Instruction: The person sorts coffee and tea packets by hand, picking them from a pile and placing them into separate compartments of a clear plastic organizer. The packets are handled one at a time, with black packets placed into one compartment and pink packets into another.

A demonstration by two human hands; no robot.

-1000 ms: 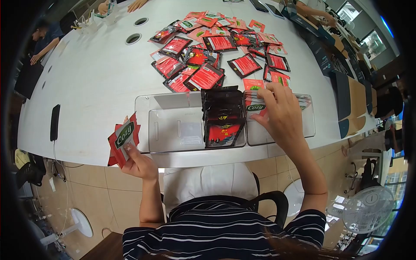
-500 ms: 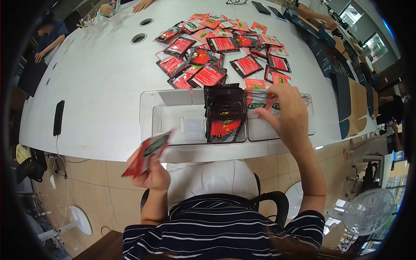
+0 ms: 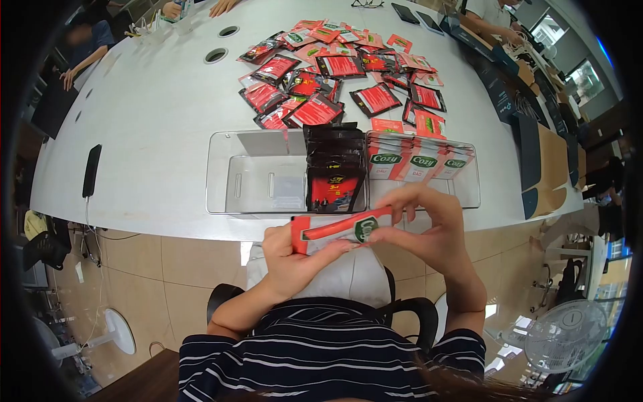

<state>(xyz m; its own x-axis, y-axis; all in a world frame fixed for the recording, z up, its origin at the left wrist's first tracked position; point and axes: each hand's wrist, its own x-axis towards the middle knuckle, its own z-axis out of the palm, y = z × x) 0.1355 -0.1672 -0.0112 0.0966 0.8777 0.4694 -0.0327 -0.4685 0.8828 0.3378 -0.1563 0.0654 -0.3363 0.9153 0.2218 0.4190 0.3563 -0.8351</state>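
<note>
Both hands hold a pink and red Cozy packet [image 3: 331, 229] in front of the table edge. My left hand [image 3: 289, 262] grips its left end, thumb on top. My right hand [image 3: 422, 231] pinches its right end. Beyond them, a clear plastic tray [image 3: 224, 213] has black and red packets [image 3: 335, 191] standing in a row in its middle. To their right, upright Cozy packets [image 3: 423, 164] stand in the tray's right section. A small clear piece lies in the left section. Farther back lies a loose pile of red, black and pink packets [image 3: 340, 65].
A black phone [image 3: 92, 171] with a cable lies at the left. More phones [image 3: 429, 22] and glasses [image 3: 367, 4] are at the back. Open boxes [image 3: 541, 164] line the right edge. Other people's hands [image 3: 222, 7] show at the far side. A chair [image 3: 418, 315] is below.
My right hand has left the Cozy packets in the tray and now grips the packet with my left hand. My left hand has moved right and turned the packet nearly level.
</note>
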